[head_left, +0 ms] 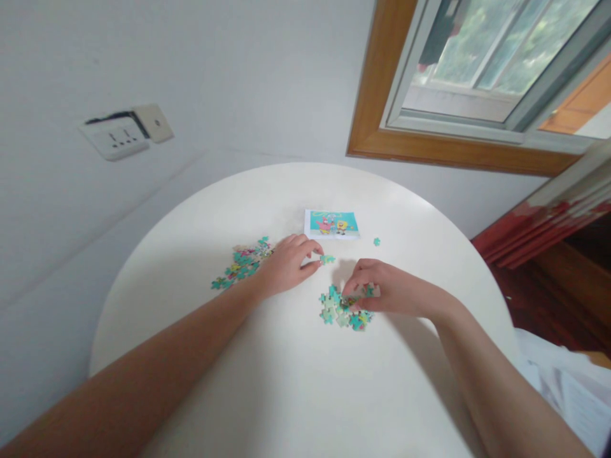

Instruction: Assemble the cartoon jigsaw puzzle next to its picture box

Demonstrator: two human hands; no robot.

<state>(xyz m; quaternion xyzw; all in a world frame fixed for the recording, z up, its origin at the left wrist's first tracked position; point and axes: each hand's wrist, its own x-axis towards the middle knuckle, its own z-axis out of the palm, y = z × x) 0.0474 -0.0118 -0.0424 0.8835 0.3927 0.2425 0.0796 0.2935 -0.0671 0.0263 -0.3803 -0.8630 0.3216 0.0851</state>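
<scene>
My left hand (290,264) rests on the table, thumb and index finger at the left end of a small green strip of jigsaw puzzle pieces (328,259). Its palm side lies beside a loose heap of jigsaw pieces (242,264), partly covering that heap's right end. My right hand (375,286) reaches over a second heap of pieces (329,308), with thumb and fingers curved and apart among them. Pieces under its fingers are partly hidden. Beyond both hands lies a picture card (334,224) with a pink and a yellow cartoon figure on turquoise.
The round white table (296,394) stands against the wall. One single piece (377,242) lies right of the card. A wall socket (117,137) is at left, a wood-framed window (363,137) at upper right. Red curtain (515,235) and papers (568,388) are at right.
</scene>
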